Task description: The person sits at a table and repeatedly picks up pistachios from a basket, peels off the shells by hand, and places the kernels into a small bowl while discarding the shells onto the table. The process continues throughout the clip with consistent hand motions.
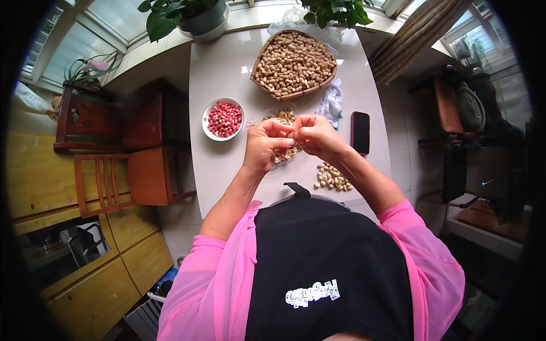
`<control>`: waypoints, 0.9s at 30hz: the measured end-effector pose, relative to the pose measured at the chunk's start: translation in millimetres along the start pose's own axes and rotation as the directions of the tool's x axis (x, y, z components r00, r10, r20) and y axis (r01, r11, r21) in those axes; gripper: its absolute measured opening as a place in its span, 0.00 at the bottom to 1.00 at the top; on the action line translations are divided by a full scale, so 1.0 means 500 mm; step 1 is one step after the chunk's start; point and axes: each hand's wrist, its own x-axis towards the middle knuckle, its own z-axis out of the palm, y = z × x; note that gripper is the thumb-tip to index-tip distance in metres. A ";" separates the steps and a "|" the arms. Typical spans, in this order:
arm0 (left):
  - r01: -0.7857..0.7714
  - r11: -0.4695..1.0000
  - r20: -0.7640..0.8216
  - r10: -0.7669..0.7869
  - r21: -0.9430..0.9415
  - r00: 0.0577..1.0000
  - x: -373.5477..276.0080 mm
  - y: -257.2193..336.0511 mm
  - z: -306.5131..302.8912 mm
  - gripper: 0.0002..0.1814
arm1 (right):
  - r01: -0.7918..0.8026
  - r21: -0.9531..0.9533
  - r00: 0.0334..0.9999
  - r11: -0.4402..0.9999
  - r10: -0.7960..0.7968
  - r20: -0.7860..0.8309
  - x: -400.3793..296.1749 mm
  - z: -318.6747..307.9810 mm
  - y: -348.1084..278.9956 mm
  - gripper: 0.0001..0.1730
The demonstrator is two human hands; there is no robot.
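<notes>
My left hand and my right hand meet fingertip to fingertip, pinching a small peanut that the fingers mostly cover. Below them lies a clear plastic tray of peanut shells, partly hidden by both hands. Left of my left hand stands a white bowl holding red-skinned shelled peanuts. Under my right forearm, a small pile of unshelled peanuts rests on the table. Farther back, a woven basket is heaped with unshelled peanuts.
A white crumpled cloth and a phone lie on the right of the pale table. Potted plants stand at the window end. Wooden chairs sit at the left, with a curtain at the back right.
</notes>
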 end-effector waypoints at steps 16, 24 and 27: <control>0.110 0.958 0.160 -0.069 -0.266 0.985 0.007 -0.009 -0.047 0.13 | 0.051 0.011 0.999 0.999 -0.051 0.019 0.015 -0.002 0.021 0.02; 0.042 0.960 0.159 0.003 -0.276 0.987 0.006 -0.010 -0.055 0.14 | 0.082 0.119 0.994 0.989 -0.090 0.063 0.028 -0.007 0.025 0.07; 0.035 0.969 0.128 -0.003 -0.246 0.992 0.008 -0.010 -0.056 0.14 | 0.061 0.070 0.997 0.996 -0.064 0.034 0.032 -0.002 0.031 0.07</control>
